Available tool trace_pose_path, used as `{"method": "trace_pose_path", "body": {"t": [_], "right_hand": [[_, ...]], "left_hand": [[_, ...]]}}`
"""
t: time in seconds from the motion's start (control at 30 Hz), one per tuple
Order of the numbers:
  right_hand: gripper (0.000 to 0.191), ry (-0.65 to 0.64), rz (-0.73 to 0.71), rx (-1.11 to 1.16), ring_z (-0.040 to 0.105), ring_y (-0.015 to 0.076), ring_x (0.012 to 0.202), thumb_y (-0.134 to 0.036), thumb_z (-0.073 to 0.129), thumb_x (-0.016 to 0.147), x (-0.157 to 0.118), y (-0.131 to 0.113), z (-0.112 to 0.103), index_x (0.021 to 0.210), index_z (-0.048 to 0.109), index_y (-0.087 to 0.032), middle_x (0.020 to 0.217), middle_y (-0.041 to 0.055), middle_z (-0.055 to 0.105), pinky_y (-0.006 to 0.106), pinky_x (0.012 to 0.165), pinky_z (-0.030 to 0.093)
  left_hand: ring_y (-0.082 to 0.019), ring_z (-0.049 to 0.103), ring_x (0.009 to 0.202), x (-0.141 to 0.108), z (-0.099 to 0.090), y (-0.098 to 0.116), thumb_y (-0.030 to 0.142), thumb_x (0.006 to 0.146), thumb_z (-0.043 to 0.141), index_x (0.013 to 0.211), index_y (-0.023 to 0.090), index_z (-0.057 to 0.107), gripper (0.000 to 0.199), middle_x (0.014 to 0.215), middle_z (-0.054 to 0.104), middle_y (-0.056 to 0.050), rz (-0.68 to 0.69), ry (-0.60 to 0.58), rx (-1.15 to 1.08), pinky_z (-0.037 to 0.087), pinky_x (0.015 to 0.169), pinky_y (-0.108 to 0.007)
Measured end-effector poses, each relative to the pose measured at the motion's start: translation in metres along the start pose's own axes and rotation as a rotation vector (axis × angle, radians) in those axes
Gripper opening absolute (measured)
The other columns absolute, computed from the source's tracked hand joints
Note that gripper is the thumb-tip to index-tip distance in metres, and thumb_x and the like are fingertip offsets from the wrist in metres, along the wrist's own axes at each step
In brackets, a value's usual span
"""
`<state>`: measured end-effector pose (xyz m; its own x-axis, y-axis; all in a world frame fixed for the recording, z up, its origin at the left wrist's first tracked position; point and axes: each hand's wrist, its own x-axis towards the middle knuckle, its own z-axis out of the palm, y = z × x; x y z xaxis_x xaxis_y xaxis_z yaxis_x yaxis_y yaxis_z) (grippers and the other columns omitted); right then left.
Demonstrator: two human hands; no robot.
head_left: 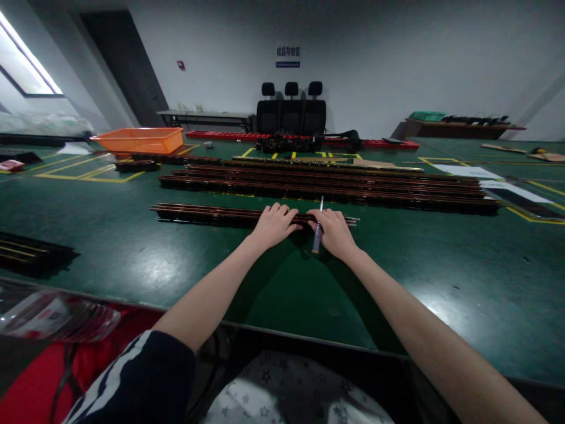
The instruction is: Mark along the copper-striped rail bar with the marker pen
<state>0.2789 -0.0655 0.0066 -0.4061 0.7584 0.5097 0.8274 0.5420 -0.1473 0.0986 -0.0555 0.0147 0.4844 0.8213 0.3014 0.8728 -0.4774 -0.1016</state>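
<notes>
A short bundle of dark, copper-edged strips (207, 214) lies crosswise on the green table. My left hand (276, 225) is closed over the bundle right of its middle, fingers on top and thumb on the near side. Close beside it, my right hand (332, 231) grips near the bundle's right end and also holds a screwdriver-like tool (316, 238), its thin shaft pointing away from me and its handle toward me. The strip ends stick out just past my right hand. Behind both hands lies a longer stack of similar strips (335, 185).
An orange bin (141, 140) stands at the back left. More dark strips (33, 253) lie at the left edge. White papers (468, 171) and a dark flat panel (525, 200) are at the right. A plastic bottle (57, 315) is below the table's near left edge.
</notes>
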Motion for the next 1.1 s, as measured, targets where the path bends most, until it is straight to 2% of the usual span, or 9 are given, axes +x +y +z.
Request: {"method": "trace_pose_path", "body": {"t": [0.23,0.33,0.4,0.53,0.63,0.77,0.9,1.0,1.1], "right_hand": [[0.027,-0.008,0.075,-0.098,0.058,0.0286,0.089,-0.015,0.039,0.088,0.002,0.003,-0.003,0.102,0.063,-0.014,0.093,0.0150,0.069,0.040,0.081,0.037],[0.024,0.022,0.109,-0.068,0.058,0.0275,0.086,-0.015,0.042,0.084,0.000,0.014,-0.006,0.097,0.062,-0.016,0.089,0.0128,0.068,0.038,0.078,0.036],[0.023,0.029,0.124,-0.050,0.058,0.0280,0.087,-0.015,0.044,0.082,-0.003,0.022,-0.008,0.097,0.061,-0.017,0.088,0.0125,0.068,0.039,0.079,0.037],[0.018,0.070,0.141,-0.020,0.057,0.0280,0.085,-0.017,0.045,0.081,-0.006,0.031,-0.010,0.093,0.058,-0.020,0.086,0.0109,0.067,0.040,0.080,0.036],[0.012,0.117,0.124,-0.033,0.058,0.0287,0.086,-0.021,0.048,0.081,-0.007,0.029,-0.009,0.092,0.053,-0.020,0.087,0.0116,0.067,0.041,0.083,0.036],[0.014,0.173,0.073,0.003,0.059,0.0297,0.088,-0.031,0.052,0.083,-0.005,0.022,-0.005,0.090,0.044,-0.021,0.099,0.0135,0.069,0.043,0.087,0.035],[0.008,0.071,-0.013,0.038,0.062,0.0289,0.090,-0.028,0.048,0.088,-0.003,0.015,-0.003,0.088,0.042,-0.022,0.104,0.0151,0.068,0.040,0.082,0.038],[0.008,-0.012,0.037,-0.023,0.063,0.0291,0.088,-0.025,0.049,0.087,-0.001,0.013,-0.003,0.092,0.045,-0.020,0.094,0.0138,0.068,0.038,0.077,0.037],[0.013,-0.025,0.104,-0.062,0.062,0.0307,0.089,-0.023,0.052,0.083,0.000,0.014,-0.004,0.094,0.047,-0.018,0.091,0.0130,0.068,0.038,0.078,0.036]], "left_hand": [[-0.025,0.055,0.111,0.000,-0.005,-0.008,0.043,0.099,0.040,0.130,0.015,0.052,0.044,0.124,0.061,-0.011,0.041,-0.022,-0.043,0.040,0.092,-0.038],[-0.025,0.053,0.116,-0.002,-0.008,-0.014,0.043,0.099,0.039,0.129,0.017,0.054,0.042,0.127,0.061,-0.010,0.034,0.008,-0.042,0.032,0.103,-0.044],[-0.027,0.052,0.118,-0.002,-0.009,-0.018,0.044,0.099,0.038,0.130,0.018,0.053,0.043,0.129,0.060,-0.011,-0.009,-0.021,-0.042,0.030,0.104,-0.047],[-0.028,0.055,0.115,-0.002,-0.008,-0.023,0.045,0.099,0.037,0.133,0.019,0.051,0.044,0.127,0.061,-0.012,-0.047,-0.100,-0.053,0.036,0.098,-0.046],[-0.027,0.056,0.112,-0.001,-0.006,-0.022,0.043,0.100,0.037,0.131,0.021,0.053,0.041,0.124,0.062,-0.011,-0.053,-0.083,-0.040,0.039,0.094,-0.042],[-0.026,0.057,0.110,-0.001,-0.005,-0.019,0.043,0.099,0.038,0.129,0.022,0.055,0.040,0.121,0.063,-0.011,-0.055,-0.051,-0.026,0.040,0.091,-0.040],[-0.026,0.057,0.109,-0.001,-0.003,-0.014,0.042,0.099,0.039,0.127,0.020,0.056,0.040,0.120,0.064,-0.010,-0.028,-0.024,-0.030,0.040,0.090,-0.039],[-0.026,0.057,0.109,-0.001,-0.002,-0.011,0.043,0.099,0.038,0.129,0.021,0.054,0.040,0.121,0.064,-0.010,-0.012,0.001,-0.024,0.039,0.090,-0.039],[-0.026,0.057,0.112,0.000,-0.002,-0.010,0.043,0.100,0.037,0.133,0.020,0.050,0.043,0.124,0.063,-0.010,-0.009,0.003,-0.041,0.037,0.092,-0.039]]}}
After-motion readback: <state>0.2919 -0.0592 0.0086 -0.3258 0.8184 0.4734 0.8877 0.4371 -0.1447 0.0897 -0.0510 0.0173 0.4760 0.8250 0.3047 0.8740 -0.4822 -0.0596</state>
